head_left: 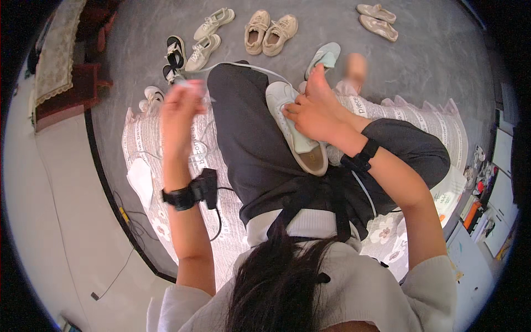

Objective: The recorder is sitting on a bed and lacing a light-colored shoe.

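Gripped white shoe (pixel 296 130) w/ R hand (pixel 312 113), fingers curled over its side near the toe. Lay across the lap, just past pic centre toward 1 o'clock, sole edge up, heel end toward the body. Rested on dark trouser leg (pixel 249 138), nothing else under it.

Raised L hand (pixel 180 105) at 10 o'clock, well apart from the shoe. Too blurry to tell if open or closed; maybe pinched a small pale bit at the fingertips, can't say for sure.

Could go wrong, prob.:
- Slip of the shoe off the leg toward 5 o'clock. Held by one hand only, on a round, sloped leg, so a hard push or rub near the toe might tip it.
- Snag on the black cable (pixel 218 213) at 8 o'clock, hanging from the wrist box (pixel 204 188) on the L arm. Big swing of that arm might tug it or catch the knee.
- Loss of the pale bit, if any, since the L hand looked fast and high.
- Bump into the mint shoe (pixel 323 55) at 12 o'clock, just beside the bare foot (pixel 318 80).

Also seen, far at 12 o'clock on grey floor (pixel 431 50): beige pair (pixel 271 32). At 9 o'clock on the mat (pixel 415 116): white cloth (pixel 140 180), out of easy reach.
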Demonstrator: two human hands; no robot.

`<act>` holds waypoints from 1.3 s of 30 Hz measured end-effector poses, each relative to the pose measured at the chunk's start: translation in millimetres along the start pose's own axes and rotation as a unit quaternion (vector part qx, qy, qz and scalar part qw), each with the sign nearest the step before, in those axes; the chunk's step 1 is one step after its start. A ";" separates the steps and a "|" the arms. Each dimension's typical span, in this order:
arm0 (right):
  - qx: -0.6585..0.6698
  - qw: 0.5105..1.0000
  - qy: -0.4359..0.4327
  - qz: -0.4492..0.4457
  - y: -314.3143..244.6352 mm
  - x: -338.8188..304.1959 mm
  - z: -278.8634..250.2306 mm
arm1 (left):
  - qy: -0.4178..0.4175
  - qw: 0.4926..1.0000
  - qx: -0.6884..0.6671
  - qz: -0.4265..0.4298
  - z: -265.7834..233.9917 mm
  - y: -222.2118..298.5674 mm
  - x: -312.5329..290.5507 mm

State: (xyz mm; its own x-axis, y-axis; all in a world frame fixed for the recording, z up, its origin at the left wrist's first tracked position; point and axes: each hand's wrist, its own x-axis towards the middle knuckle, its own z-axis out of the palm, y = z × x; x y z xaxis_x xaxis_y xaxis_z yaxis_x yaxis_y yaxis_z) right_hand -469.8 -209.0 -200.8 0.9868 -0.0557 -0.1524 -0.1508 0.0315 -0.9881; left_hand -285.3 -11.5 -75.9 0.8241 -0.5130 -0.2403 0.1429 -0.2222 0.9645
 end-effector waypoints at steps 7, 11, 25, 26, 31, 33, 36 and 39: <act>-0.631 0.759 -0.134 -0.091 -10.3 0.6 27.1 | -0.166 0.966 0.193 -0.046 75.4 -97.7 12.6; -0.703 0.705 -0.032 -0.087 4.2 -6.3 41.3 | -0.143 0.931 0.331 0.049 90.2 -104.1 17.8; -0.728 0.683 0.020 -0.064 -0.1 -19.5 54.4 | -0.101 0.925 0.356 0.081 93.2 -110.2 12.4; -0.697 0.712 0.050 -0.073 0.5 -18.6 53.7 | -0.097 0.930 0.344 0.088 93.0 -111.1 12.9; -0.599 0.790 0.098 -0.086 -0.9 -16.6 51.8 | -0.103 0.926 0.356 0.076 91.3 -110.1 11.0; -0.545 0.829 0.101 -0.070 -0.2 -14.4 54.5 | -0.097 0.939 0.320 0.087 89.6 -111.2 8.4; -0.548 0.828 0.098 -0.073 -1.4 -15.2 54.1 | -0.091 0.937 0.333 0.052 89.3 -111.8 5.7; -0.558 0.821 0.094 -0.075 -0.9 -15.8 53.6 | -0.078 0.943 0.317 0.068 90.4 -115.7 4.3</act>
State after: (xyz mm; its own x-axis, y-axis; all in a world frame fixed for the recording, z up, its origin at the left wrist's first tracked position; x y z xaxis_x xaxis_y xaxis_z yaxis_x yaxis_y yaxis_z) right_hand -482.0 -154.6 -196.2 0.9885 -0.1311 0.0752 -0.0924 -0.9181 -0.3853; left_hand -347.8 -63.0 -198.4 0.7135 -0.6772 -0.1801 -0.3555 -0.5713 0.7398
